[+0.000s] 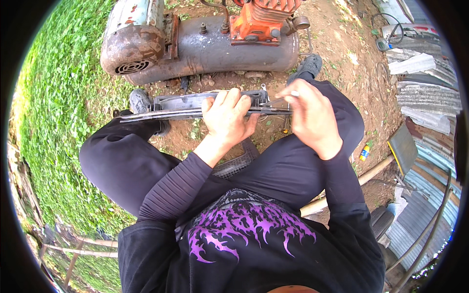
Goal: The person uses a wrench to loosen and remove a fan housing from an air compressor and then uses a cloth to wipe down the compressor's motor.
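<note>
I sit on the ground with a long dark grey plastic panel lying across my knees. My left hand grips the panel near its right half, fingers curled over its top edge. My right hand is at the panel's right end, its fingers pinched on a small metal piece there. What exactly the pinched piece is stays too small to tell. Thin wires or clips hang under the panel's right end.
A rusty grey air compressor tank with an orange pump lies just beyond my feet. Grass fills the left side. Corrugated metal sheets, a wooden pole and a small yellow bottle lie to the right.
</note>
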### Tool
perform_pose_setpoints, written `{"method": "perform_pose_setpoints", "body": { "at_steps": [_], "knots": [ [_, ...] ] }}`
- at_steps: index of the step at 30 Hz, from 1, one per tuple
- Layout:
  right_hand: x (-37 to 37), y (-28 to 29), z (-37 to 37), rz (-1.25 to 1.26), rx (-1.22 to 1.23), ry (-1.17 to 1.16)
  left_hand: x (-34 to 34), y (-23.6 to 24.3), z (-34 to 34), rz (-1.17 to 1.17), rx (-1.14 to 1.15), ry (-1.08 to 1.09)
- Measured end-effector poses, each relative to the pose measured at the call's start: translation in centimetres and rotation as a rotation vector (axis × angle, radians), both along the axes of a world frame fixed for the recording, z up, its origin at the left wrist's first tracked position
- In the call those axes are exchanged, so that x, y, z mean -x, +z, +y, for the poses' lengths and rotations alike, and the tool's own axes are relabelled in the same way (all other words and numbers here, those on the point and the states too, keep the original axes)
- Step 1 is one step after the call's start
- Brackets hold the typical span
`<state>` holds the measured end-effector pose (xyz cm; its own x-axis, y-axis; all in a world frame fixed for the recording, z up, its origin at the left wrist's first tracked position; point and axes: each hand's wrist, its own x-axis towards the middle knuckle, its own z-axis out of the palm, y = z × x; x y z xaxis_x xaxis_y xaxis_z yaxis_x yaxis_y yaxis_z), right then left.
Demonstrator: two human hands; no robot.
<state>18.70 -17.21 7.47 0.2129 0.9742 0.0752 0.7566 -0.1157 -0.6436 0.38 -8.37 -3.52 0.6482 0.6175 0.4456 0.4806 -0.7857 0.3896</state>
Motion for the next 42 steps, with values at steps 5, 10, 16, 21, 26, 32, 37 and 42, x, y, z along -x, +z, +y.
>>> {"method": "perform_pose_setpoints", "body": {
  "at_steps": [5, 10, 16, 21, 26, 32, 37, 42],
  "knots": [
    [3.1, -0.7, 6.1, -0.261, 0.064, 0.024, 0.3, -0.4, -0.2, -0.017, 0.014, 0.0],
    [5.4, -3.3, 9.5, -0.431, 0.131, 0.222, 0.7, -2.1, -0.3, -0.124, 0.095, 0.019],
    [1.2, -2.2, 6.1, -0.003, 0.021, -0.036, 0.5, 0.2, -0.4, -0.006, 0.05, 0.002],
    [-0.3, -3.0, 1.8, 0.345, -0.071, -0.098, 0.3, 0.3, -0.6, -0.001, 0.025, 0.009],
    [2.0, -3.1, 2.7, 0.111, -0.216, 0.187, 0.4, -0.7, -0.3, -0.034, -0.014, 0.013],
    [3.5, -3.5, 8.1, -0.051, 0.054, 0.09, 0.6, -1.5, -0.2, -0.033, -0.012, 0.038],
    [2.3, -8.5, 11.2, -0.025, -0.01, 0.186, 0.3, -0.4, -0.4, 0.025, -0.001, 0.032],
    [1.5, -7.9, 13.6, 0.074, 0.523, 0.302, 0.0, -0.3, -0.3, -0.026, -0.028, 0.02]
  ]
}}
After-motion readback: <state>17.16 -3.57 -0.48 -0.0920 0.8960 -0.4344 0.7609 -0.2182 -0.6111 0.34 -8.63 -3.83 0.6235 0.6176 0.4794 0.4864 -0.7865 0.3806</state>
